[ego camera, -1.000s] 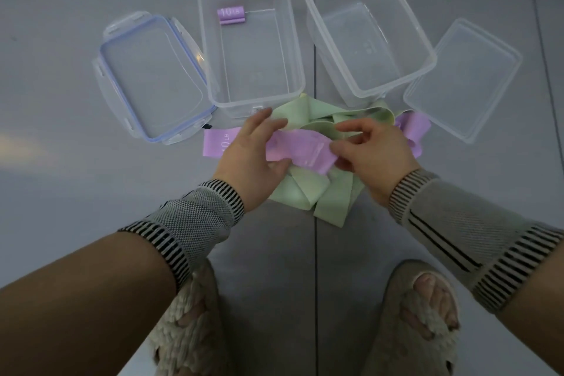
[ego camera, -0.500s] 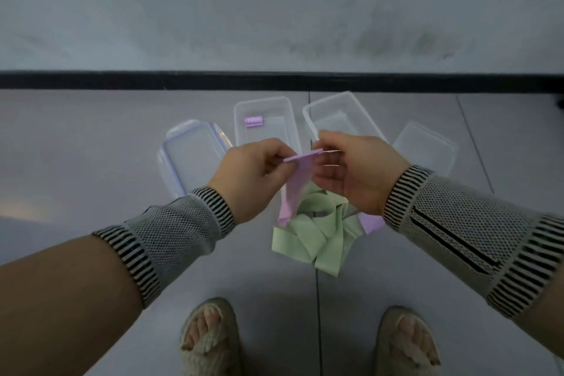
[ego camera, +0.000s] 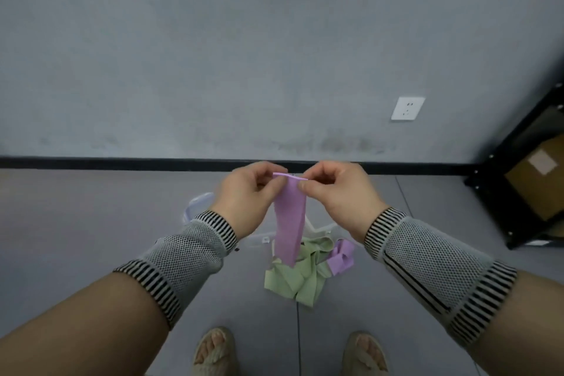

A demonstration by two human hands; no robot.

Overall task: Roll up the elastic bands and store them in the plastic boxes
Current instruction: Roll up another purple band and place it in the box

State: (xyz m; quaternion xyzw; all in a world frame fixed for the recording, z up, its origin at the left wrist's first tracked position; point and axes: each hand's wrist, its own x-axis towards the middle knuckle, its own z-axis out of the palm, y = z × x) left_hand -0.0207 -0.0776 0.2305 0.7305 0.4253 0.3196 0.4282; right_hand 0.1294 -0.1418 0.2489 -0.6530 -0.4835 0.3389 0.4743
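Pinching top edge of purple band (ego camera: 289, 220) with left hand (ego camera: 247, 199) and right hand (ego camera: 336, 195), hanging unrolled above floor pile. Green bands (ego camera: 297, 278), another purple band (ego camera: 341, 256) unrolled; boxes (ego camera: 198, 207) mostly hidden. Judged early.

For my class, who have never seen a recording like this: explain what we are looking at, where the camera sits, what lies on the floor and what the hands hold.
There is no machine here. A person wears one camera on the head, looking forward and down, so you see their own forearms, hands and sandalled feet.

The left hand and right hand each pinch the top edge of a purple elastic band, which hangs straight down between them, unrolled.

On the grey floor below lie a pile of green bands and another purple band. Parts of clear plastic boxes peek out behind the arms; most of them is hidden. On the wall is a white socket; at right stands a black shelf.
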